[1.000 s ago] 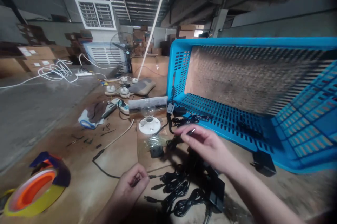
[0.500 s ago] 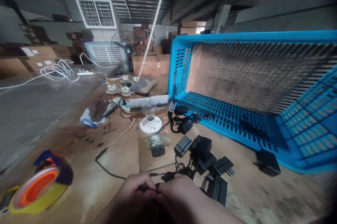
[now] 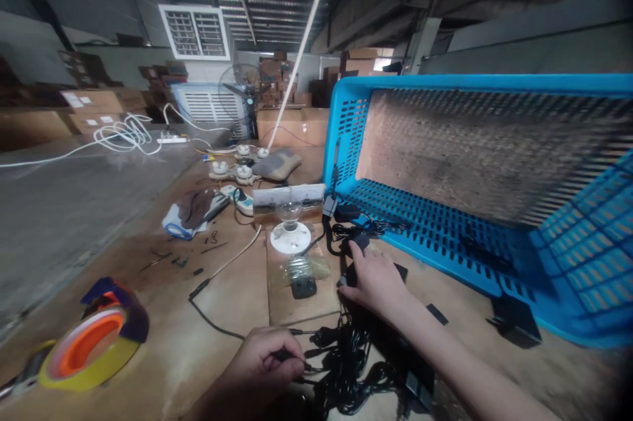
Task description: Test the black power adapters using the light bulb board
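Low in the middle, my left hand [image 3: 270, 365] is closed in a pinch on the black cable plug [image 3: 283, 356], with thin black leads running to its right. My right hand [image 3: 378, 282] reaches over the group of adapters, its thumb and fingers around a black power adapter [image 3: 350, 274] that it mostly covers. Between the hands and below lies a tangle of black cables [image 3: 349, 355]. Another adapter [image 3: 418, 385] lies under my right forearm. Beyond my left hand, a clear bulb [image 3: 289, 211] stands in a white lamp holder [image 3: 291, 238] on a board.
A large blue plastic crate [image 3: 341, 144] lies on its side at the right, with a black adapter [image 3: 515, 322] at its edge. Rolls of tape [image 3: 89, 348] are at the left. Farther back are a power strip [image 3: 242, 200], a cloth [image 3: 195, 213] and white sockets [image 3: 244, 172].
My right hand has left my left hand and moved up and right onto the adapters. My left hand keeps its pinch on the plug. The view has shifted slightly.
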Available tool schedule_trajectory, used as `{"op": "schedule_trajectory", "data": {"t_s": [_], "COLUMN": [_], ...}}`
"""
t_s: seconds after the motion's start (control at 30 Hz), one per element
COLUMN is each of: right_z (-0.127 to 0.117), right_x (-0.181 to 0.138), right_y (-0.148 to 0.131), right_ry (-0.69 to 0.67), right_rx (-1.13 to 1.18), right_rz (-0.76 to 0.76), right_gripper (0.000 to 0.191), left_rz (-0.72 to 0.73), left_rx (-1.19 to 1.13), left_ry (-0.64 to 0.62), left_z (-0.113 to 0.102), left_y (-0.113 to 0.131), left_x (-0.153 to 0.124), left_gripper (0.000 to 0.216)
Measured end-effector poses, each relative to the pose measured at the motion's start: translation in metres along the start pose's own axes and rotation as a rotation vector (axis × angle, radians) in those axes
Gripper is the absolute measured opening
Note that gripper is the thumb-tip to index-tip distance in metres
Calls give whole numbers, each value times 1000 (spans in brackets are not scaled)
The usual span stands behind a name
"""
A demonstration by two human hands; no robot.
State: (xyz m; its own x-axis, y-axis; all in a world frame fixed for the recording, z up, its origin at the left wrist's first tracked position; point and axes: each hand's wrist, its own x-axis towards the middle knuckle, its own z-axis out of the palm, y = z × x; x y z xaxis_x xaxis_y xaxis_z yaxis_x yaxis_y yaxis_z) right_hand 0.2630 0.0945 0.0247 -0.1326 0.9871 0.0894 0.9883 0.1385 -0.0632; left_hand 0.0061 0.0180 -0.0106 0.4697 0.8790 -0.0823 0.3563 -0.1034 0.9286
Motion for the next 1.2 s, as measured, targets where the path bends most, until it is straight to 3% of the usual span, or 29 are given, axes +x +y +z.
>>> {"op": "schedule_trajectory", "data": {"t_s": [0.1,0.2,0.33,0.57,0.7,0.9,1.07,1.2], "right_z": [-8,-22,-23,-5,-4,-7,-6,-16], "right_x": [-8,-17,-22,-21,-22,-21,-15,-15], "right_y": [0,-11,-32,-40,-40,-46,-49,-25], "right_ry": [75,104,15,3,9,15,14,58], "right_rx": [223,516,520,441,462,467,466,531], "right_rz": [-108,-371,-592,-600,-609,-532,-563,-523], "right_gripper": [86,79,77,83,81,79,80,76], "left_rz": [46,111,71,124,147,241,246,147], "left_rx": [27,15,-94,-87,9,61,92,0], "left_ry": [44,53,11,-30,32,5,8,35], "left_z": [-2,-2,-1,0,0,-2,-3,-5], "left_y": [1,1,-3,-6,-11,-13,-13,-8], "left_x": [0,1,-1,-1,2,5,6,3], "left_gripper": [20,25,25,36,38,46,52,49]}}
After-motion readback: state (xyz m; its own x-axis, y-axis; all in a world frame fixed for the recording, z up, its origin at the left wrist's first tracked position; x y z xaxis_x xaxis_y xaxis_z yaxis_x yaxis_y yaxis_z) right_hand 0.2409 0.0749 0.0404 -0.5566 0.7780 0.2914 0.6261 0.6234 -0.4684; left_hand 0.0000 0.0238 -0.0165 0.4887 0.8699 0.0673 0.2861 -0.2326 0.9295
